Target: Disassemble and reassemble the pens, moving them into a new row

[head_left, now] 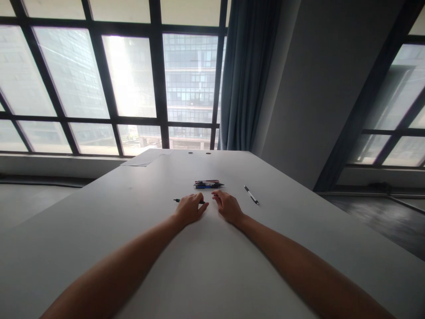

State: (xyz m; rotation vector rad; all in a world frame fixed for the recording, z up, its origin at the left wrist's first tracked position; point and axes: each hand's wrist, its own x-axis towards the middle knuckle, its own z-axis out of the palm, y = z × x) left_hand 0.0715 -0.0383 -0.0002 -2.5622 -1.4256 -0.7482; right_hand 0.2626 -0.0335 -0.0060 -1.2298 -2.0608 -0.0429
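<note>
My left hand [190, 208] is closed over a dark pen [177, 200] with a green part near its left end. The pen lies crosswise, low over the table, and its right end shows by my thumb. Just to the right, my right hand [228, 206] has its fingers curled together. A small dark bit shows at its fingertips, too small to name. Beyond both hands, a bundle of several pens [207, 184] lies side by side, with blue, black, white and reddish parts. A single white and black pen [251, 195] rests at a slant right of my right hand.
The long white table [206, 266] stretches away toward the windows. Sheets of paper [146, 157] lie at its far left corner, and two dark round holes [199, 153] sit near the far edge. A blue-grey curtain [245, 79] hangs behind, beside a grey pillar [308, 88].
</note>
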